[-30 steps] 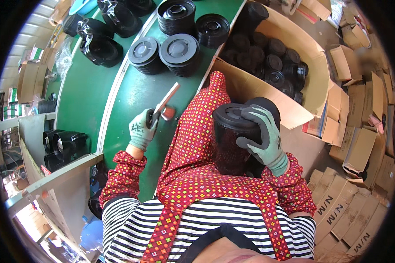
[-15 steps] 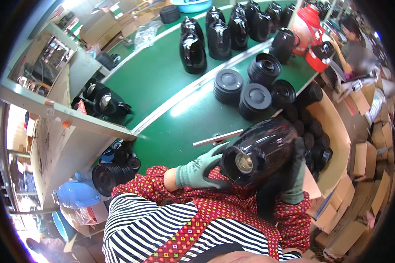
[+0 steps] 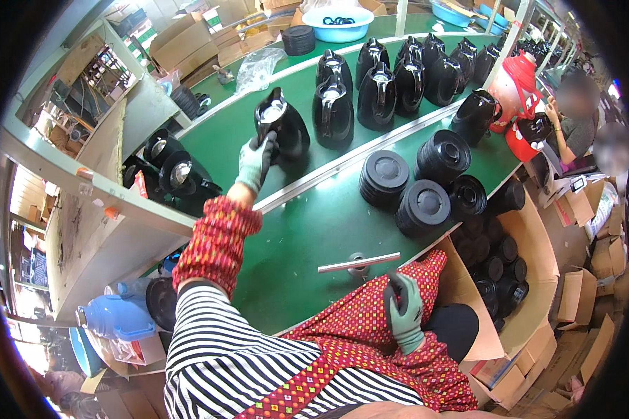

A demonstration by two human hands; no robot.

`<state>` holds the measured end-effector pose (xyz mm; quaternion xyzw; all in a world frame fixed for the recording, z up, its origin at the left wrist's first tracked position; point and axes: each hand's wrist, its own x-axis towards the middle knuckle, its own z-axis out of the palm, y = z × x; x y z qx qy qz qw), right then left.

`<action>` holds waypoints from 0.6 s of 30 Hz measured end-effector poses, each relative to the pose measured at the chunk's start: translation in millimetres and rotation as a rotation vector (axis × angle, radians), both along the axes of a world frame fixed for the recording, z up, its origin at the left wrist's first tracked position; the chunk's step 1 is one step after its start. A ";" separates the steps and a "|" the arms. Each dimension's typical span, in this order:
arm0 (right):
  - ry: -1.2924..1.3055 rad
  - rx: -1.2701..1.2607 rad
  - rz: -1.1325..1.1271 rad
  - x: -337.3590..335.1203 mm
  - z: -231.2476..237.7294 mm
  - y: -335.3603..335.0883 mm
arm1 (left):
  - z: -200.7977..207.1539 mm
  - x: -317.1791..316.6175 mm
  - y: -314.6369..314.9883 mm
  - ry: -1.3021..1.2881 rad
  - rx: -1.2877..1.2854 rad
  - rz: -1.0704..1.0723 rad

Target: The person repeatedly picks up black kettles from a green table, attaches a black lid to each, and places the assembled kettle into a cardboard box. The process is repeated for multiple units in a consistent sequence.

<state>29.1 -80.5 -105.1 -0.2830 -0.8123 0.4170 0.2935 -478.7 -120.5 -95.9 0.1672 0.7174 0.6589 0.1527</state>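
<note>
My left hand (image 3: 256, 162), in a light green glove with dark palm, reaches out over the green bench and grips the handle of a glossy black thermos jug (image 3: 288, 133). Silver shows at the jug's top; it leans slightly, and I cannot tell if its base rests fully on the green surface. To its right stand several similar black jugs (image 3: 333, 115) with handles. Above my lap hovers my right hand (image 3: 405, 314), gloved the same way, its fingers loosely curled and apart with nothing in them. Close to it is a metal bar (image 3: 358, 262) on a small post at the bench edge.
Stacks of round black lids (image 3: 424, 206) stand on the bench's right part. An open carton (image 3: 538, 300) of black parts sits at my right. A pale rail (image 3: 342, 162) divides the bench. Further black jugs (image 3: 178, 171) lie at left. Another person (image 3: 573, 133) works beyond a red thermos (image 3: 514, 87).
The black jug, held in both hands near my lap before, has gone forward and left with my left hand on its handle. My right hand has let go and dropped toward my lap.
</note>
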 end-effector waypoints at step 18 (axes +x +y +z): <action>-0.096 0.183 0.051 -3.6 8.0 -0.7 | -7.5 -28.7 33.5 0.606 -0.511 0.305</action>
